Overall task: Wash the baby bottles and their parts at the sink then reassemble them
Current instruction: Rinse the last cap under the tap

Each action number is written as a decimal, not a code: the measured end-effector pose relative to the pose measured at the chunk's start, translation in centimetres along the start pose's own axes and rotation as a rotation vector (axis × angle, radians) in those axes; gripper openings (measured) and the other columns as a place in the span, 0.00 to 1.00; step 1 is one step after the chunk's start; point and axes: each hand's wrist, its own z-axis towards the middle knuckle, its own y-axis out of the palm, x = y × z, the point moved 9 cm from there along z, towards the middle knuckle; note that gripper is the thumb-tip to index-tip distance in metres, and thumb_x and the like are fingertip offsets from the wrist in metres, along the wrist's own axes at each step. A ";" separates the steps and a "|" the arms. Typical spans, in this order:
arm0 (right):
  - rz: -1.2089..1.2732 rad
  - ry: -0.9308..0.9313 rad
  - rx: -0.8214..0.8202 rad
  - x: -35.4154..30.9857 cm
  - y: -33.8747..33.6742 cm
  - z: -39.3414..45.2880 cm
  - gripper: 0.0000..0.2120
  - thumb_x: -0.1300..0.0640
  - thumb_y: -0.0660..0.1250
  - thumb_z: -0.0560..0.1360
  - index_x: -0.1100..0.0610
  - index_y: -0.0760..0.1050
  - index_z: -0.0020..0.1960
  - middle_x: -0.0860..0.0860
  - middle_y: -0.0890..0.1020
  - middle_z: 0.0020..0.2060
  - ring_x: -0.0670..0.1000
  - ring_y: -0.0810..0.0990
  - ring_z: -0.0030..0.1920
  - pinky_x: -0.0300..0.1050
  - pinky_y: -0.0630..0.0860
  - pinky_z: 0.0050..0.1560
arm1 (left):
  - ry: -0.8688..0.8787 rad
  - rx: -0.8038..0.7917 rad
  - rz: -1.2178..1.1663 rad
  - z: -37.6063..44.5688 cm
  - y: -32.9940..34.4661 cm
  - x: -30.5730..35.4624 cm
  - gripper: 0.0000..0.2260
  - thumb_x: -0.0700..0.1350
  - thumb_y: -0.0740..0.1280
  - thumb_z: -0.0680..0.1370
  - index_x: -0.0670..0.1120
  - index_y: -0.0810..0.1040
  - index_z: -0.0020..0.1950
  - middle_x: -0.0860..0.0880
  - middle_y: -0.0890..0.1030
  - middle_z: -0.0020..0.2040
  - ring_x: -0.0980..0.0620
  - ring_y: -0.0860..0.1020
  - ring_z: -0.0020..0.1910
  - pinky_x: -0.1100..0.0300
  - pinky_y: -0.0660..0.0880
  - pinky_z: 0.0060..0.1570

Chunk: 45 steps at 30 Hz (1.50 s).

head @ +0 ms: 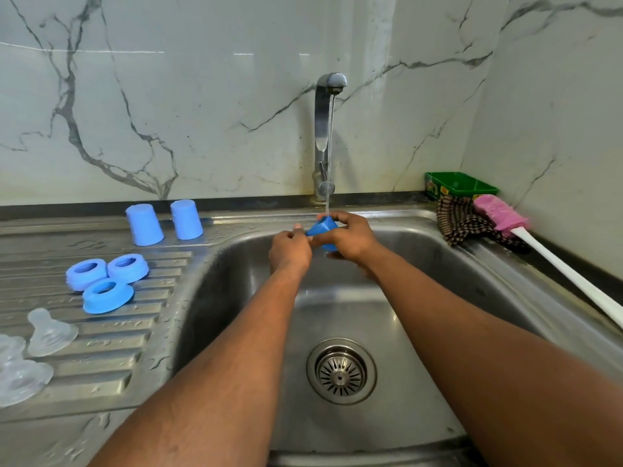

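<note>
Blue cap (323, 227): held over the sink (438, 264) under the tap's (328, 129) running water, gripped by the right hand (350, 239) and pinched at its edge by the left hand (290, 252). Two blue caps (145, 224) (186, 219): upside down on the draining board. Three blue rings (108, 295): clustered nearer. Clear teats (50, 333): at the left edge. Brush (505, 219) and cloth (462, 222): on the counter's right corner.

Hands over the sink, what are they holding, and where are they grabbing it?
Both hold one blue cap under the tap water. The right hand wraps its body; the left hand pinches its left edge.
</note>
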 end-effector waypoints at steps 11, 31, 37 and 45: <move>-0.248 -0.111 0.087 0.9 -0.1 -0.1 0.28 0.55 0.83 0.63 0.57 0.72 0.56 0.52 0.77 0.48 0.51 0.78 0.47 0.37 0.76 0.41 | 0.018 0.097 -0.177 1.5 -1.2 0.0 0.22 0.59 0.53 0.83 0.45 0.78 0.50 0.48 0.80 0.43 0.51 0.76 0.38 0.55 0.73 0.41; -0.392 -0.085 0.004 2.6 0.9 0.1 0.30 0.62 0.77 0.67 0.55 0.71 0.67 0.56 0.78 0.59 0.57 0.79 0.58 0.55 0.79 0.59 | 0.179 -0.311 -0.375 1.2 3.7 10.1 0.34 0.67 0.43 0.81 0.47 0.66 0.76 0.51 0.66 0.77 0.47 0.60 0.77 0.50 0.59 0.71; -0.323 -0.079 0.003 2.4 1.0 -0.1 0.30 0.63 0.78 0.65 0.55 0.73 0.65 0.55 0.79 0.59 0.56 0.80 0.57 0.55 0.80 0.58 | 0.172 -0.263 -0.422 1.4 4.0 9.9 0.36 0.69 0.43 0.80 0.47 0.69 0.75 0.50 0.70 0.74 0.49 0.68 0.72 0.54 0.67 0.61; -0.360 -0.149 0.104 0.5 0.5 -1.3 0.25 0.39 0.71 0.68 0.52 0.73 0.59 0.52 0.80 0.52 0.55 0.81 0.50 0.55 0.80 0.53 | 0.168 -0.263 -0.388 1.8 3.0 7.8 0.34 0.68 0.44 0.80 0.48 0.75 0.69 0.53 0.77 0.67 0.51 0.73 0.65 0.54 0.69 0.57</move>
